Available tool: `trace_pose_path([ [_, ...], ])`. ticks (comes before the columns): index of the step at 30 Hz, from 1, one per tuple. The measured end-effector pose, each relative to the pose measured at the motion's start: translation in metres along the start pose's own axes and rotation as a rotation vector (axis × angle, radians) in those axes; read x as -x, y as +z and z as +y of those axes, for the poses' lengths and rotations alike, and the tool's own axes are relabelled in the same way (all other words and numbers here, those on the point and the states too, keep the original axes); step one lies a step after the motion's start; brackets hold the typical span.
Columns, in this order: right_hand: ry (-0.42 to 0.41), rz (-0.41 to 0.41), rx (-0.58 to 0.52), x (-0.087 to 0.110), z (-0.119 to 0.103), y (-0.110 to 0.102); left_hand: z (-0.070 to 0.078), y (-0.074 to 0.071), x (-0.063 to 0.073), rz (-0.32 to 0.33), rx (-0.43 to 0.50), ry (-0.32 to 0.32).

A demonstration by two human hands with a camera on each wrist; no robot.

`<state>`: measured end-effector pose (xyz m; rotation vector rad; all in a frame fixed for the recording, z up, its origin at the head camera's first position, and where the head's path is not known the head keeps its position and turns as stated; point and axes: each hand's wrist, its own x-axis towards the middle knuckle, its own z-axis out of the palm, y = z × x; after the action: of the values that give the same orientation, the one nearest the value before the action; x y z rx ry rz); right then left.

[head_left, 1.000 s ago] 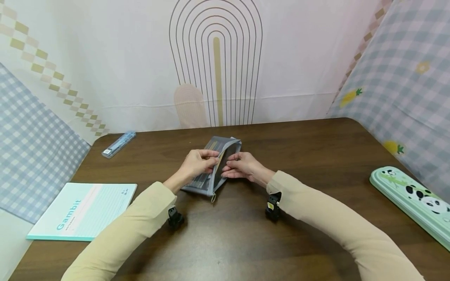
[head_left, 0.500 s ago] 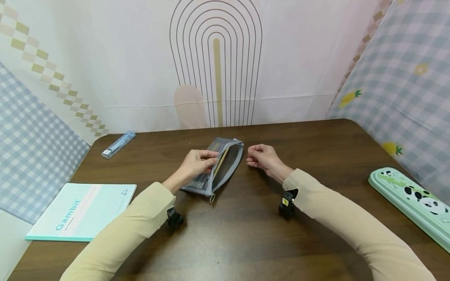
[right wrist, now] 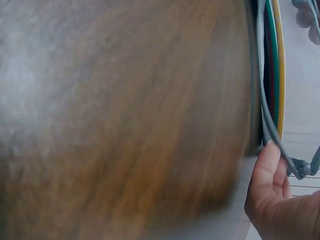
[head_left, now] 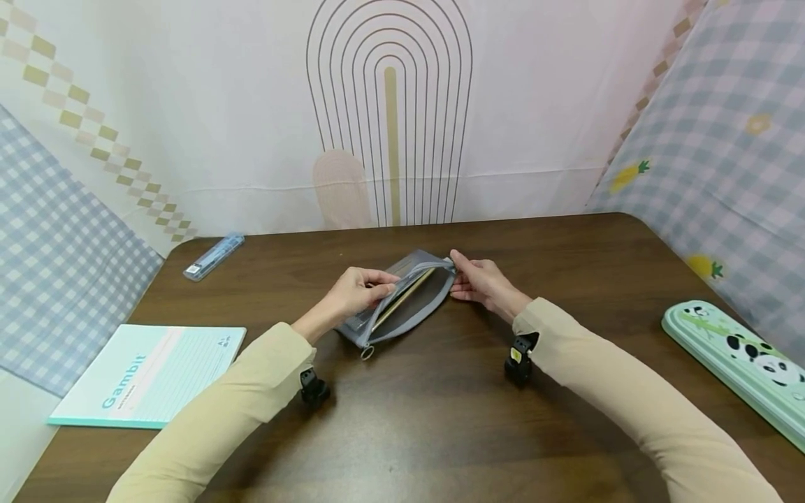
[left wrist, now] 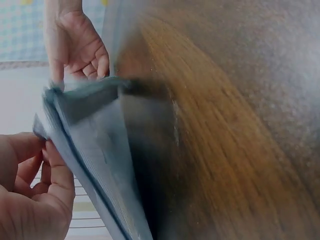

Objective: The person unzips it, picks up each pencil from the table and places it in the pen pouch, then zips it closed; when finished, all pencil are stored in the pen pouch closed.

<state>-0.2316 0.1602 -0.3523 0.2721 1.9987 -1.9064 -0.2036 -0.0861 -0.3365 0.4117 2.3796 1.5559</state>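
Observation:
A grey see-through zippered pencil pouch lies slantwise near the middle of the table, its mouth spread wide. My left hand pinches the far lip of the mouth between thumb and fingers. At the pouch's right end, my right hand grips the corner, thumb on top. A ring pull hangs at the near-left end of the zipper. Inside are long slim pencils; the right wrist view shows a yellow one beside a green one. Further contents are hidden by the pouch wall.
A light green notebook lies at the left, partly behind the left sleeve. Near the back left corner rests a small blue clear case. A mint panda-printed case sits at the right edge. Cloth hangs behind the brown table.
My right hand drew back from the pouch's mouth to the right, then took hold of its right end. The mouth has widened, and the pouch has turned and shifted slightly right.

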Motion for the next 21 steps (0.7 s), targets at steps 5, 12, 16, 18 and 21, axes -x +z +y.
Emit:
trace_pose_path([
  [5,0.040,-0.027,-0.047,0.000,-0.002,-0.004,-0.002,0.000,-0.001,-0.070,-0.049,-0.008],
  [12,0.069,0.007,-0.158,0.000,0.000,-0.007,-0.009,0.002,-0.002,-0.099,-0.045,0.001],
  [16,0.067,0.029,-0.220,0.002,0.002,-0.014,-0.014,-0.004,0.003,-0.050,-0.063,-0.028],
  [18,0.065,0.041,-0.249,0.003,0.003,-0.019,-0.018,-0.009,0.008,-0.007,-0.053,-0.054],
  [21,0.065,0.064,-0.270,0.008,0.002,-0.026,-0.026,-0.015,0.015,0.041,-0.022,-0.103],
])
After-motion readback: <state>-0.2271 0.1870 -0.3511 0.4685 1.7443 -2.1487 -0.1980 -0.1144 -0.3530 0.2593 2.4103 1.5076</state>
